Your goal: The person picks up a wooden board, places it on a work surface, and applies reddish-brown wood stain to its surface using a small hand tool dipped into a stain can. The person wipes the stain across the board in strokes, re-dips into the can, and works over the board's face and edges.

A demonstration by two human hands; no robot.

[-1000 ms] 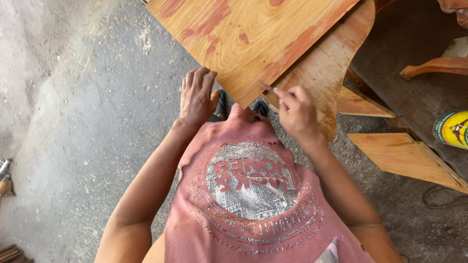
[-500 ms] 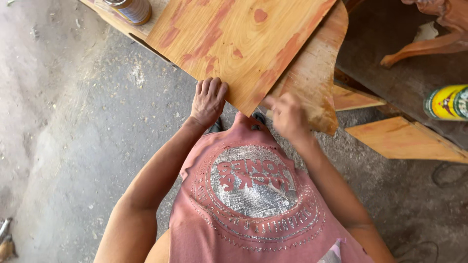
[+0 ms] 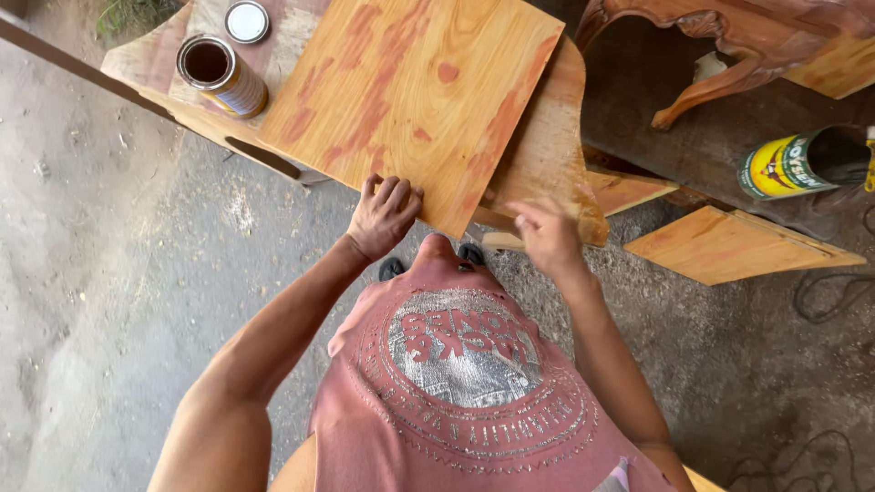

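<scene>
A stained orange-brown plywood panel point(image 3: 415, 100) lies tilted on a larger wooden board point(image 3: 556, 155). My left hand point(image 3: 385, 216) grips the panel's near edge, fingers curled over its corner. My right hand point(image 3: 545, 235) touches the near edge of the board under the panel, fingers partly bent; whether it grips is unclear. An open tin of dark stain point(image 3: 221, 75) stands at the far left of the board, its round lid point(image 3: 247, 21) lying beside it.
Stained wooden pieces point(image 3: 729, 246) lie on the concrete floor at right. A green and yellow can point(image 3: 797, 162) lies on its side near a carved furniture leg point(image 3: 720, 77). A dark cable point(image 3: 820, 292) runs along the floor at far right.
The view has tilted up, showing the stain tin and lid. Both hands have stayed at the panel's near edge, the right hand shifting slightly right.
</scene>
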